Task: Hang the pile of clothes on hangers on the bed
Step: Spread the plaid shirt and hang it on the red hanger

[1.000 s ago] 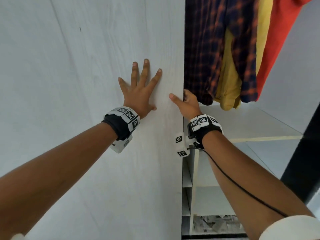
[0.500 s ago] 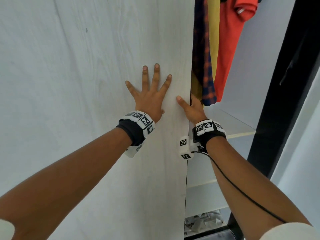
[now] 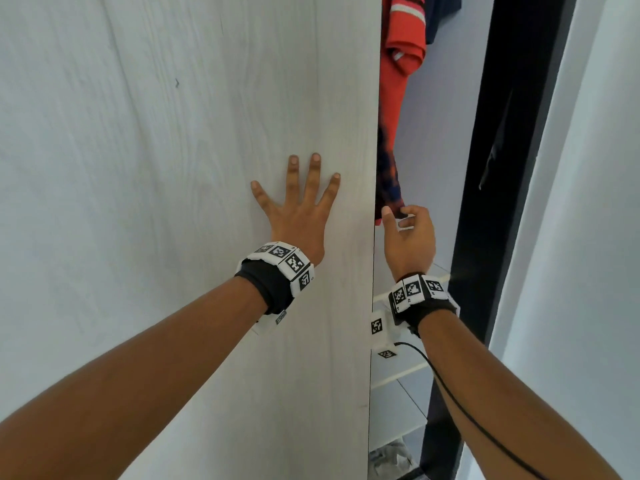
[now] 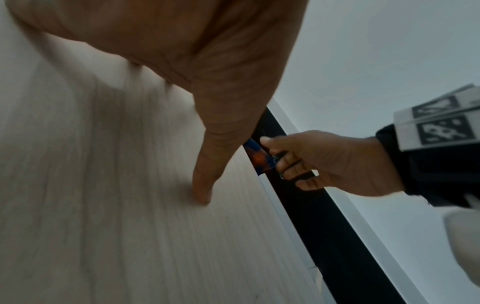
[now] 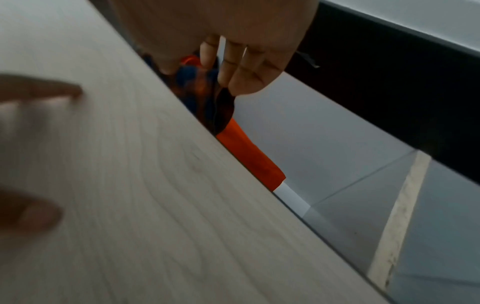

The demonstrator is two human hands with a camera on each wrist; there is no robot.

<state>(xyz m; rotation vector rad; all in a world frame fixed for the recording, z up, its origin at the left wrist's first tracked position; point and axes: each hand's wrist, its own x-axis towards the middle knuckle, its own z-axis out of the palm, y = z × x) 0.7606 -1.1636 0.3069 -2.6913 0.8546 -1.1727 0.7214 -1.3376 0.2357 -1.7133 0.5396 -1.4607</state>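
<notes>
My left hand (image 3: 301,209) lies flat with spread fingers on the pale wood wardrobe door (image 3: 173,168); its thumb (image 4: 205,185) presses the panel. In the narrow gap right of the door's edge hang a dark blue and orange plaid shirt (image 3: 388,174) and a red shirt (image 3: 401,46). My right hand (image 3: 398,216) is at the plaid shirt's bottom hem, which it pinches between thumb and curled fingers (image 5: 233,67). The plaid cloth (image 5: 194,88) and the red shirt (image 5: 249,156) show along the door's edge. No hanger, bed or clothes pile is in view.
A black vertical frame (image 3: 502,168) bounds the gap on the right, with a pale wall beyond it. White shelves (image 3: 398,375) sit low inside the wardrobe. A dark navy garment (image 3: 443,15) hangs at the top behind the red shirt.
The door has slid right, narrowing the gap and hiding the yellow shirt. My right hand left the door's edge and took the plaid shirt's hem. My left hand stayed flat on the door.
</notes>
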